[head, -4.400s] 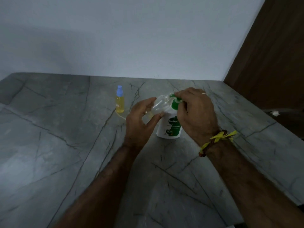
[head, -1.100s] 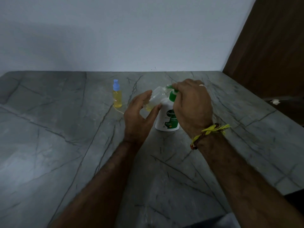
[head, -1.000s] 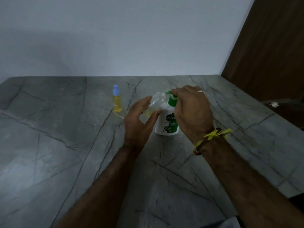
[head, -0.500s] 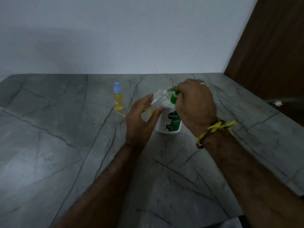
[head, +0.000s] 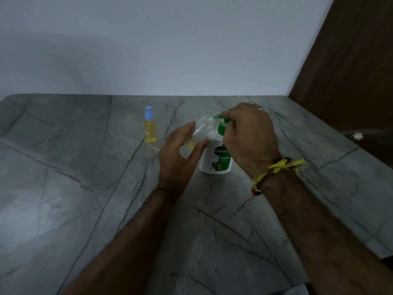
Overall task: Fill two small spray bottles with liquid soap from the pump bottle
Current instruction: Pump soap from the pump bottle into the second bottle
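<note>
A white pump bottle [head: 215, 160] with a green pump head stands on the grey table [head: 85, 199]. My right hand [head: 248, 139] is curled over the pump head from above. My left hand [head: 178, 158] holds a small clear spray bottle [head: 201, 133], uncapped and tilted, its mouth up against the green nozzle. A little yellow soap lies in its lower end. A second spray bottle [head: 150, 127], full of yellow liquid and closed with a blue cap, stands upright to the left.
The table meets a pale wall at the back. A dark wooden door [head: 350, 60] rises at the right, beyond the table's right edge. A small white scrap [head: 358, 135] lies on the dark ledge there.
Both hands stay on the pump bottle and the clear bottle. My right hand has bobbed slightly on the pump head. The view has shifted a little.
</note>
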